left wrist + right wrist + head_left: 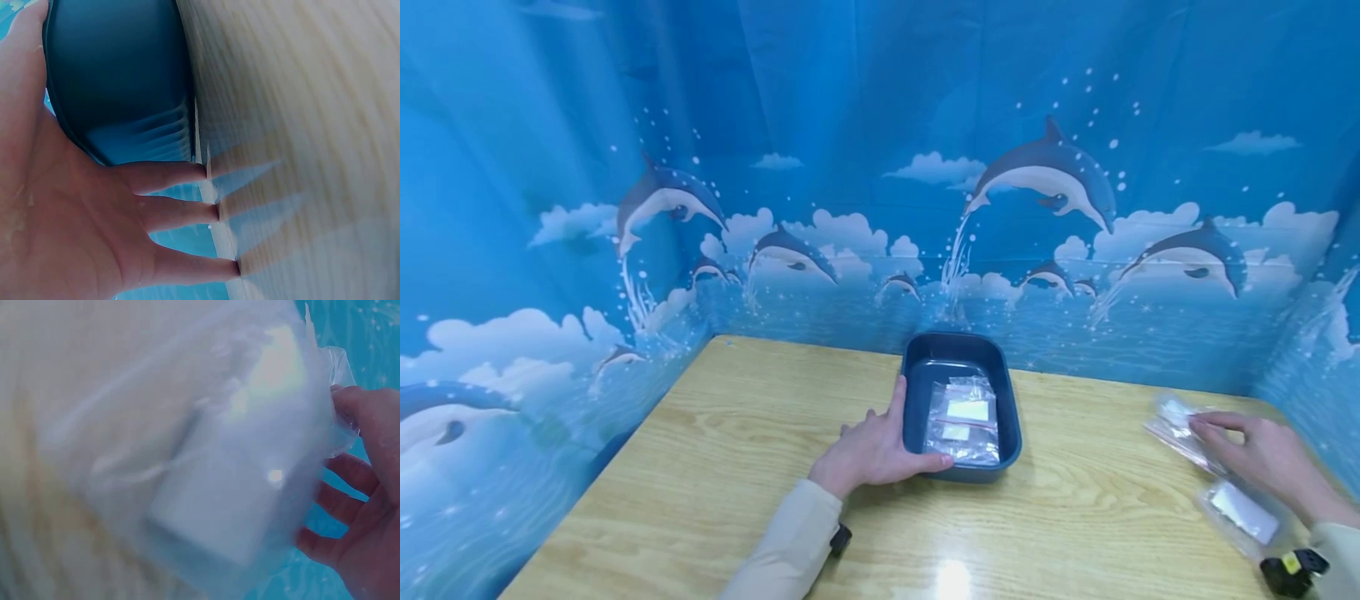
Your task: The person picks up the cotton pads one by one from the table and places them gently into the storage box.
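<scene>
My left hand point(876, 446) spans the near left corner of a dark blue tray point(1011, 437), thumb along its near rim. In the left wrist view its fingers point(181, 212) are straight, with tips on the table beside the tray. Inside the tray lie clear zip bags point(962, 425) with white labels. At the far right my right hand point(1270, 454) pinches clear plastic bag material between thumb and forefinger. A clear bag with a white label point(1243, 510) is just below that hand, blurred and large in the right wrist view. Its other fingers point(344, 503) are loosely bent.
Under the right hand, more clear plastic point(1180, 442) shows near the table's right side; how many bags there are cannot be told. A wood-grain table point(700, 467) carries everything. Blue dolphin-print curtains point(850, 167) stand behind and at both sides.
</scene>
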`<control>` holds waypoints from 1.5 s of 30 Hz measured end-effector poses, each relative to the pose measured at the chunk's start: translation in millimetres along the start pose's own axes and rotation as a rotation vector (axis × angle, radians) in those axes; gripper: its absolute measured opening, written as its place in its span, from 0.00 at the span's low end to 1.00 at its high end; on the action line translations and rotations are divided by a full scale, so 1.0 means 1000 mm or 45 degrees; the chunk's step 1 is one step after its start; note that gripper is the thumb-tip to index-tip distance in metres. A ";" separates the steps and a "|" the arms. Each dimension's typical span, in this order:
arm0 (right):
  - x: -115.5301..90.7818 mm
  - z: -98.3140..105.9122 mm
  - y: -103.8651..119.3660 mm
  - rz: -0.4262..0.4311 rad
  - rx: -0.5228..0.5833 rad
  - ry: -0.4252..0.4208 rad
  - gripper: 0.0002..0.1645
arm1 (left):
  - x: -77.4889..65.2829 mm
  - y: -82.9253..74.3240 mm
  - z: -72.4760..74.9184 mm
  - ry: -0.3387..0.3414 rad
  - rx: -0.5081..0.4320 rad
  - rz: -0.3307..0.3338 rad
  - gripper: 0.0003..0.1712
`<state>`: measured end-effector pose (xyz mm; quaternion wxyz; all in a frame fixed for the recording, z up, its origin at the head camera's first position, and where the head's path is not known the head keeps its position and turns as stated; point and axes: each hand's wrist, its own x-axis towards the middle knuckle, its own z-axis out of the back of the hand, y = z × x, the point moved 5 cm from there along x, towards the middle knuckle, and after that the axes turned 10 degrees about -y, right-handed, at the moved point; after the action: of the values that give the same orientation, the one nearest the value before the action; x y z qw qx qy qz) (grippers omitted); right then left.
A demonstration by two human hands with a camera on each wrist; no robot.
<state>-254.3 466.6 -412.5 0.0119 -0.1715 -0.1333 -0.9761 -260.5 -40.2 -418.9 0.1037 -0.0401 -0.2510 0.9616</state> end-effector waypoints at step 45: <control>0.008 0.017 0.148 0.313 0.282 -0.246 0.18 | 0.001 0.001 0.000 -0.006 -0.007 -0.002 0.79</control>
<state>-246.0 328.7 -356.2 0.1370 -0.2770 -0.2184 -0.9256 -261.5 -40.4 -419.5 0.1037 -0.0380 -0.2537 0.9610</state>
